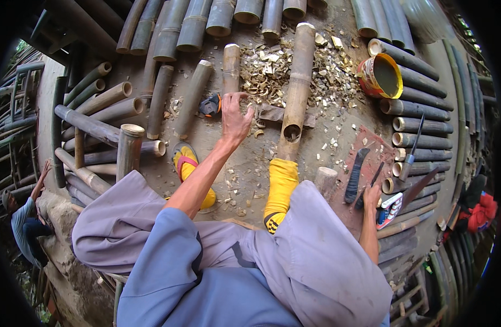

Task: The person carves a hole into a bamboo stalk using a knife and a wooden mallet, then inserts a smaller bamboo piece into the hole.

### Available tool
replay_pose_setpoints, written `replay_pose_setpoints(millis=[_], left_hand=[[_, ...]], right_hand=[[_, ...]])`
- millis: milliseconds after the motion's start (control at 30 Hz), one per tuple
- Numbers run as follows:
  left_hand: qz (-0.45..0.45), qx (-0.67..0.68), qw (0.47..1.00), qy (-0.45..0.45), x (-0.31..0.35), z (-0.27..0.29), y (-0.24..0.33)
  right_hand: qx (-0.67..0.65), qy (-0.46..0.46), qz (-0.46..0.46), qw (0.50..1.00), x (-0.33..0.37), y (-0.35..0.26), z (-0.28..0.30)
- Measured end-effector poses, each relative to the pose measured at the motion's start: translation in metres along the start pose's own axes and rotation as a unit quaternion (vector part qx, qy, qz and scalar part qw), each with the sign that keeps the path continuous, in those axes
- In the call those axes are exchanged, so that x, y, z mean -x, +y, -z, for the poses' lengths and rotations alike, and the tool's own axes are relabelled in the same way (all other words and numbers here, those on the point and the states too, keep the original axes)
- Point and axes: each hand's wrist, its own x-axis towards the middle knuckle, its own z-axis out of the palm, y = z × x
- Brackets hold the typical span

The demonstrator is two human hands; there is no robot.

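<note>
While left hand (pixel 237 117) hangs empty, fingers apart, near 12 o'clock, right hand (pixel 372 197), grip unclear, likely selects dark tool (pixel 377 174) at 3 o'clock, next needing firm handle hold.

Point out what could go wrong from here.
The right hand is on a slim dark tool close beside a saw, so fingers might brush the saw's teeth.
The near end of the holed bamboo pole lies right at a yellow sock; a blade slipping off there could catch that foot.
</note>
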Motion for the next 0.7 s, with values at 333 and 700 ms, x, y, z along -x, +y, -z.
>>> replay_pose_setpoints(millis=[333, 700], left_hand=[[-0.009, 0.007, 1.000, 0.016, -0.056, 0.008, 0.005], [0.118, 0.050, 0.992, -0.015, -0.174, -0.049, 0.022]], right_hand=[[-0.107, 0.141, 0.029, 0.984, 0.017, -0.021, 0.014], [-0.282, 0.135, 0.087, 0.946, 0.062, -0.126, 0.036]])
